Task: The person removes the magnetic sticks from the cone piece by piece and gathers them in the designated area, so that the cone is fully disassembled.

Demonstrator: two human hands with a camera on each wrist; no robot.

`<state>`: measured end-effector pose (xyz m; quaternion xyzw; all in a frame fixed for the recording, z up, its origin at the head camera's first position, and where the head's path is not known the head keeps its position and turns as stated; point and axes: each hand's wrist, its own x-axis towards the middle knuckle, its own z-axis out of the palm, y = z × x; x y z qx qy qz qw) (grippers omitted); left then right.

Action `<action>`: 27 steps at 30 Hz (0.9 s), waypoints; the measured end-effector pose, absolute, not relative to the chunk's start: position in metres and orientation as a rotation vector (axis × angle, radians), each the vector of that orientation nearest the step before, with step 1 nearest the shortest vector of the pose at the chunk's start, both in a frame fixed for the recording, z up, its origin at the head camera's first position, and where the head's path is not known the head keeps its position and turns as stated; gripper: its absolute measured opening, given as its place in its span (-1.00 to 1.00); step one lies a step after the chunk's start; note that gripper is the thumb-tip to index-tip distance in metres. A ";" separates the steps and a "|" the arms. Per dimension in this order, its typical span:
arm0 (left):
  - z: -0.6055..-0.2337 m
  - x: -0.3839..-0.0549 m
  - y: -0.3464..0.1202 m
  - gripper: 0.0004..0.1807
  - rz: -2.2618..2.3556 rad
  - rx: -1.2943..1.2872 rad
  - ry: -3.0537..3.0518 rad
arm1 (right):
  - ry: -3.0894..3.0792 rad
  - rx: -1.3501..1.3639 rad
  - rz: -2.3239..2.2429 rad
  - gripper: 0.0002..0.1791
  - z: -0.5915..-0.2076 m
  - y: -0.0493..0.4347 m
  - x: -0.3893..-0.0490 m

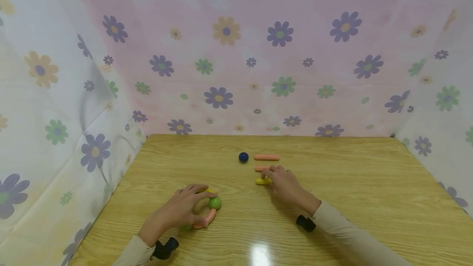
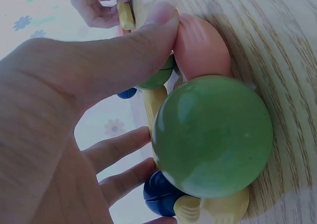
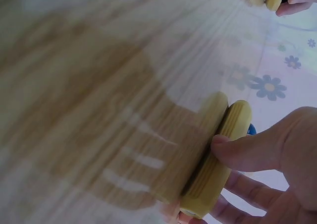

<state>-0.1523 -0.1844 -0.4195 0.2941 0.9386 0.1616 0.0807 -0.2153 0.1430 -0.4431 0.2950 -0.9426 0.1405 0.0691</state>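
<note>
My left hand (image 1: pixel 181 206) holds a joined toy shape of balls and rods at the left of the table. Its thumb presses a pink curved rod (image 2: pixel 203 48), while the fingers reach round the far side, by a yellow rod (image 2: pixel 155 102) and a dark blue ball (image 2: pixel 161 193). A large green ball (image 2: pixel 213 135) fills the middle of the left wrist view; another green ball (image 1: pixel 215 203) joins the shape at its right. Further right, my right hand (image 1: pixel 286 184) pinches a straight yellow rod (image 3: pixel 215 169) between thumb and fingers, low over the table.
Behind the right hand lie two straight pink rods, the far one (image 1: pixel 267 157) in full view and the near one (image 1: pixel 260 168) partly covered by fingers. A dark blue ball (image 1: pixel 243 157) rests beside them. Flowered cloth (image 1: pixel 255 65) encloses the wooden table (image 1: pixel 351 167) at back and sides.
</note>
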 end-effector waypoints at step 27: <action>-0.416 -0.148 -0.183 -0.24 0.383 0.837 2.864 | -2.829 0.896 0.491 -0.70 -0.439 0.145 -0.220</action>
